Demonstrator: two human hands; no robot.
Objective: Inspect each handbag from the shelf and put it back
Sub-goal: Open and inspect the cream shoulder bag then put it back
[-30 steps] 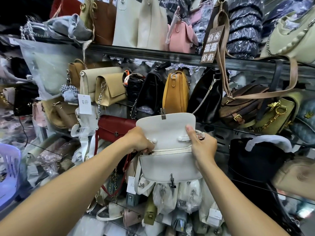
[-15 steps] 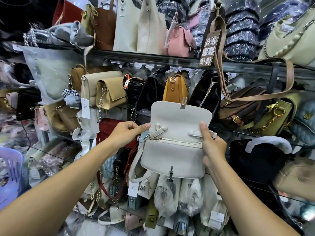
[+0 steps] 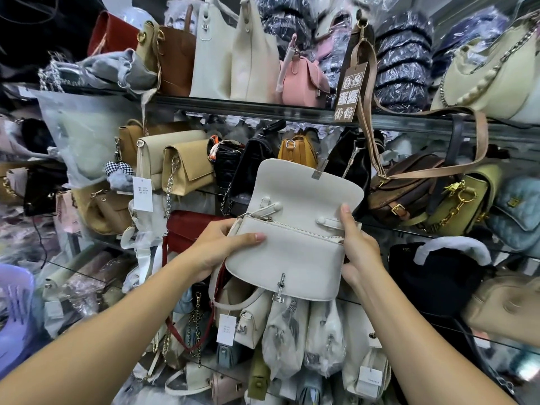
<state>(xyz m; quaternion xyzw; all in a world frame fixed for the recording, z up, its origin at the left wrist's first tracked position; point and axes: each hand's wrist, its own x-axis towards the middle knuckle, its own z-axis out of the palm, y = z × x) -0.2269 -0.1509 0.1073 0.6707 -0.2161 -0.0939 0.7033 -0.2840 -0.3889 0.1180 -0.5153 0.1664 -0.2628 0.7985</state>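
Both hands are holding a white handbag up in front of the crowded shelf, its flap lying open upward. The left hand is gripping the bag's left end, thumb across the front. The right hand is clasping the right end, fingers hidden behind.

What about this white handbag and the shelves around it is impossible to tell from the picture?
Head view only:
- Inside the white handbag: its zip looks closed though the flap is up.
- The handbag's back: turned away.
- Left hand fingers: mostly behind the bag.
- Price tag print: too small.
- Wrapped bags below: plastic blurs them.
- Beige bag at right: blurred, cut by the edge.
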